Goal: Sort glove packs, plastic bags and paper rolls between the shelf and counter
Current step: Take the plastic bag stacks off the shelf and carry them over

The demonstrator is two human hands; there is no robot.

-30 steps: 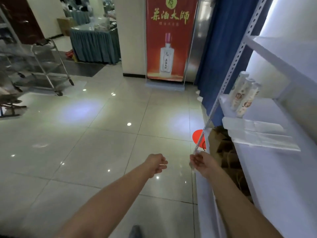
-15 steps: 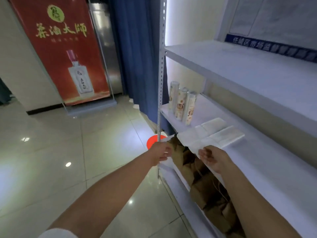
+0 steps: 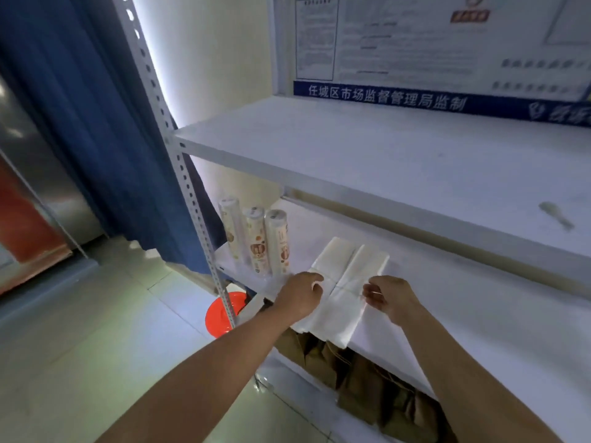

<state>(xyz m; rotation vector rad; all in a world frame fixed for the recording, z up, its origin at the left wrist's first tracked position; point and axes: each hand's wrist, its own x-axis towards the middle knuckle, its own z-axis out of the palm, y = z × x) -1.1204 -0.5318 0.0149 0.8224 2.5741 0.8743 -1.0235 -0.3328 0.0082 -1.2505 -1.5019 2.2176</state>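
Observation:
Two white flat packs of plastic bags point(image 3: 350, 266) lie side by side on the middle shelf point(image 3: 479, 314), their near end hanging over the front edge. My left hand point(image 3: 300, 295) grips the left edge with curled fingers. My right hand point(image 3: 391, 298) pinches the right edge, where a thin band crosses the packs. Three paper rolls point(image 3: 256, 239) in printed wrappers stand upright at the shelf's left end, just beyond my left hand.
Brown paper bags point(image 3: 367, 378) fill the shelf below. An orange round object point(image 3: 219, 314) sits on the tiled floor by the perforated metal post point(image 3: 192, 199). The upper shelf point(image 3: 383, 155) holds one small pale item point(image 3: 556, 215). A blue curtain point(image 3: 96, 123) hangs to the left.
The view has swung from the floor onto the shelf. Both hands rose from below the shelf edge and closed on the two sides of the plastic bag packs.

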